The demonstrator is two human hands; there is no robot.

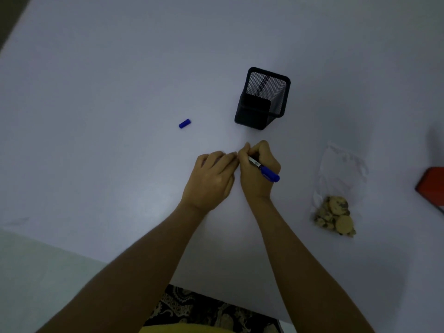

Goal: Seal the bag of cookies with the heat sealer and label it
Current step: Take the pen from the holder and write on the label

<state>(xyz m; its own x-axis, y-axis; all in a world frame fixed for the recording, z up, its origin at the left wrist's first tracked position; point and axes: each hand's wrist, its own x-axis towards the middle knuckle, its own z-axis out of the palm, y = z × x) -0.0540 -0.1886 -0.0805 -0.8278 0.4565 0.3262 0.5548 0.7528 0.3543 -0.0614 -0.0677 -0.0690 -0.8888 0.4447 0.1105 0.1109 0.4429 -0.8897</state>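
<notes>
Blue pen (264, 169) sits pinched in the right hand (258, 171), tip hidden where the left hand (211, 179) presses flat, fingers straight, presumably on a label. Bag (336, 195) lies well right of the pen; cap (184, 123) up-left. Best to pin the label firmly and write slowly.

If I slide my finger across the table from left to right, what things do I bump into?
Blue pen cap → left hand → right hand holding the blue pen → bag of cookies → red thing at the edge. The black mesh pen holder stands farther back, above the hands.
</notes>
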